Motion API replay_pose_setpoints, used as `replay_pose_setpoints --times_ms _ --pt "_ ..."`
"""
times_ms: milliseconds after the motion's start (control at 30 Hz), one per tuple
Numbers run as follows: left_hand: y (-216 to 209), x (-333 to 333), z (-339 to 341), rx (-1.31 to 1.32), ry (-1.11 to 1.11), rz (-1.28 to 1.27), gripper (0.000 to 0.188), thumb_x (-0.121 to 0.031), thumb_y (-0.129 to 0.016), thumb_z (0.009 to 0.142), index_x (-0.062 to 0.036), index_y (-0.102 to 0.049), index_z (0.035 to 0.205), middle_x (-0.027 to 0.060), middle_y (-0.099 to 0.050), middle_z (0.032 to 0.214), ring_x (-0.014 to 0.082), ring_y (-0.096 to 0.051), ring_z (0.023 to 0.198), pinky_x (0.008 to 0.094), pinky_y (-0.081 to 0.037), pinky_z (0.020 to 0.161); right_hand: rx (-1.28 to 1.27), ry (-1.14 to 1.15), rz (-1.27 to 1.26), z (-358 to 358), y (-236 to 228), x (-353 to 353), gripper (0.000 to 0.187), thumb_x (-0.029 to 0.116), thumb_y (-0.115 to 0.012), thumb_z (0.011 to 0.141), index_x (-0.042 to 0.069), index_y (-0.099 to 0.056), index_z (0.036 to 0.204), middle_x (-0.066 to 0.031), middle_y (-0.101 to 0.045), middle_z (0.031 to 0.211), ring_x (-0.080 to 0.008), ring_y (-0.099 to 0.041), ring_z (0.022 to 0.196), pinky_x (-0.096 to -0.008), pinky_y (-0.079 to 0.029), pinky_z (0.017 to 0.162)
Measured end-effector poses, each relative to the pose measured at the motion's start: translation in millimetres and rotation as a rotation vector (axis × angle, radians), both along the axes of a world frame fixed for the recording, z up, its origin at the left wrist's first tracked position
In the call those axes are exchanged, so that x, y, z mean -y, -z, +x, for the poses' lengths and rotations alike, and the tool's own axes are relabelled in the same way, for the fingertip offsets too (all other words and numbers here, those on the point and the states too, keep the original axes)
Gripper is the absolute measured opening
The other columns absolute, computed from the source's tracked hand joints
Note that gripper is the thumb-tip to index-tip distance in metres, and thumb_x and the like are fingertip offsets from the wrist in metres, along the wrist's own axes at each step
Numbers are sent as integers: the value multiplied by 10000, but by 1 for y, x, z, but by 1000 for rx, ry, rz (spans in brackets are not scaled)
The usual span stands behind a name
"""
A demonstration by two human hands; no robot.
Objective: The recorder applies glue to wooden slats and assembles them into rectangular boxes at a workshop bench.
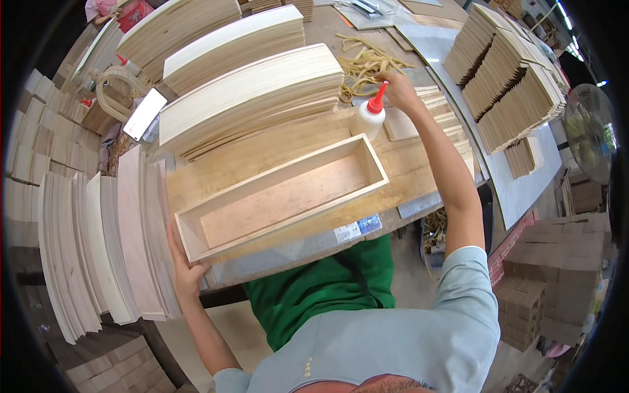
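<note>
From the nearer, spread left hand (187,274), a long wooden box (282,177) was angled toward upper right; grip by the right hand (400,90) was unclear.

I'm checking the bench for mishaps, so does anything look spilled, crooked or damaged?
Nothing looks clearly spilled or damaged. Only the tangled heap of yellowish bands by the right hand stands out, lying loose while the wooden boards nearby are neatly stacked.

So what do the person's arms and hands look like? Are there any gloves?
The sleeves are short, plain and pale grey-blue, leaving both forearms bare. No gloves: the left hand and right hand are bare too. No watch shows; rings would be too small to tell.
</note>
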State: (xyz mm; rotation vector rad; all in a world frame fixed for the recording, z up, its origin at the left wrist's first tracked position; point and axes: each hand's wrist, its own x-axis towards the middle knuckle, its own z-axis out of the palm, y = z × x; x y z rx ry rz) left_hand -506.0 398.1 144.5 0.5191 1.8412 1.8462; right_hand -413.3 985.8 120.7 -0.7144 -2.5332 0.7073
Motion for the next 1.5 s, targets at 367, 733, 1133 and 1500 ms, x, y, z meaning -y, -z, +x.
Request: replay_pose_setpoints --times_ms 367,733,1133,1500 --pt "-11 51 74 -37 -346 -66 938 -41 -642 713 -102 -134 1499 198 -237 1514 334 -224 1411 466 -160 1142 51 26 266 -61 4 -25 183 175 -609 807 48 -682 916 -155 -669 869 -332 -636 856 -434 -495 768" --pt "-57 13 86 -265 -312 -154 439 71 -584 791 29 -537 1225 152 -563 1235 233 -527 1170 365 -373 1033 -566 -144 -180 -16 -178 54 225 212 -615 902 4 -665 970 -9 -595 722 -71 -554 687 -225 -437 631" --pt "-92 -143 76 -82 171 277 355 -85 -658 856 8 -559 1184 69 -617 919 139 -606 840 258 -498 752 -297 -470 -958 65 -144 291 109 68 -632 866 -23 -643 926 -10 -589 714 -67 -541 622 -205 -421 526" --pt "-46 44 -14 9 -79 -139 462 -10 -625 787 -38 -517 1236 -45 -477 594 49 -460 504 206 -409 487 1 -84 -603 120 -75 166 310 93 -591 894 50 -606 1201 78 -401 635 -4 -342 480 -181 -249 401"
